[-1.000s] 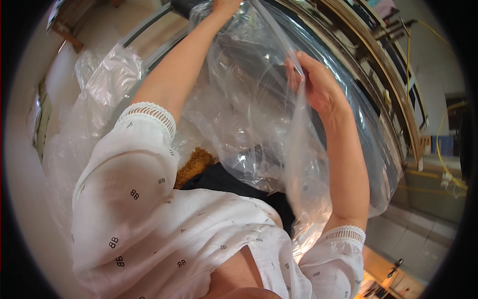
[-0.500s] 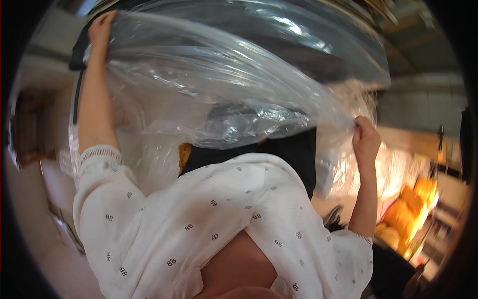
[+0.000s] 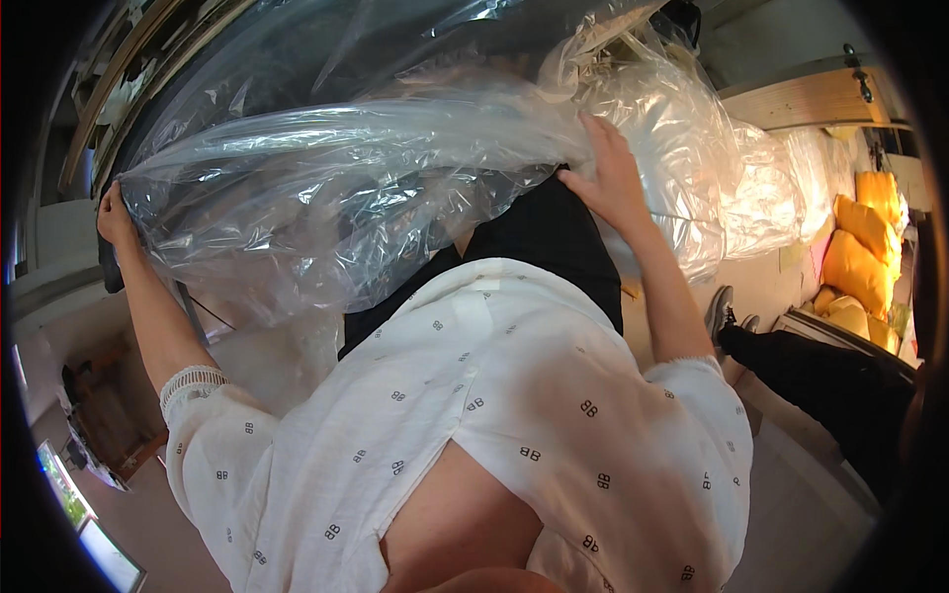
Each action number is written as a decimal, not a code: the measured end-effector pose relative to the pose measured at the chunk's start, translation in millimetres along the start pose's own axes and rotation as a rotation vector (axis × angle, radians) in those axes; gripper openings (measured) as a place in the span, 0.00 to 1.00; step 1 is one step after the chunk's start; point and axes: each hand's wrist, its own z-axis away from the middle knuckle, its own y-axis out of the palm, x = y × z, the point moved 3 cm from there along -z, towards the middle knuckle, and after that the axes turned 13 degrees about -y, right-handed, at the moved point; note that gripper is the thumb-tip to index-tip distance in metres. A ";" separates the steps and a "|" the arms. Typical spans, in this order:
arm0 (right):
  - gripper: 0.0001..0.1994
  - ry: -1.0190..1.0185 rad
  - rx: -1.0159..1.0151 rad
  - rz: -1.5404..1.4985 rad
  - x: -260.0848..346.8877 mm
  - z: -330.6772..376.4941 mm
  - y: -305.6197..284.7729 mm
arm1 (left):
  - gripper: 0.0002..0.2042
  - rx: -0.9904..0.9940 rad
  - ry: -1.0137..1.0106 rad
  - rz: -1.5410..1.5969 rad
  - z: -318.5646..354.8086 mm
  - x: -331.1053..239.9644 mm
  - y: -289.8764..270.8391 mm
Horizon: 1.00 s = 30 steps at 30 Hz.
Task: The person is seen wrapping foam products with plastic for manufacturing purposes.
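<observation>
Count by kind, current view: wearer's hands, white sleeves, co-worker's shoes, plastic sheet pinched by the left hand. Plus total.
Hands, left hand and right hand: 2
White sleeves: 2
Shoes: 2
Clear plastic sheet: 1
Total: 7

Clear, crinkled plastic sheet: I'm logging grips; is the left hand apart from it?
No, the left hand grips the clear plastic sheet at its left end.

Across my white shirt [image 3: 633, 445], lower centre of the frame, I wear one small dark letter mark [image 3: 530, 455], repeated and scattered from sleeve to sleeve
</observation>
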 end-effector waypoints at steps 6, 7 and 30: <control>0.20 0.575 -0.014 0.159 -66.3 44.0 11.5 | 0.21 -0.013 0.060 -0.082 1.7 6.6 -3.5; 0.20 0.482 -0.176 0.222 -79.2 51.7 -11.6 | 0.21 -0.010 0.068 -0.097 2.0 6.7 -3.7; 0.28 -0.314 0.240 0.457 -88.1 -95.7 -100.9 | 0.21 -0.072 0.015 -0.170 5.2 17.5 -7.2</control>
